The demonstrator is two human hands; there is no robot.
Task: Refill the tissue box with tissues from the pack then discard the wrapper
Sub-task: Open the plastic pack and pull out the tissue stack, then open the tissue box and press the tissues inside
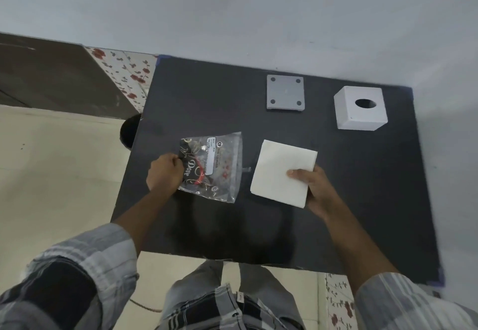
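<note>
A square stack of white tissues [280, 170] is out of its pack, with my right hand [314, 190] gripping its near right corner, thumb on top. The clear plastic wrapper [219, 166], printed in black with a white label, lies flattened just left of the stack. My left hand [164, 173] pinches the wrapper's left edge. The white cube tissue box [360, 110], with a round hole in its top, stands at the far right of the table. A grey square base plate [285, 93] with a hole at each corner lies apart from the box, to its left.
The dark table [362, 200] backs onto a pale wall. A black round object [129, 130] sits below the table's left edge on the cream floor. Floral-patterned flooring shows at far left and near right.
</note>
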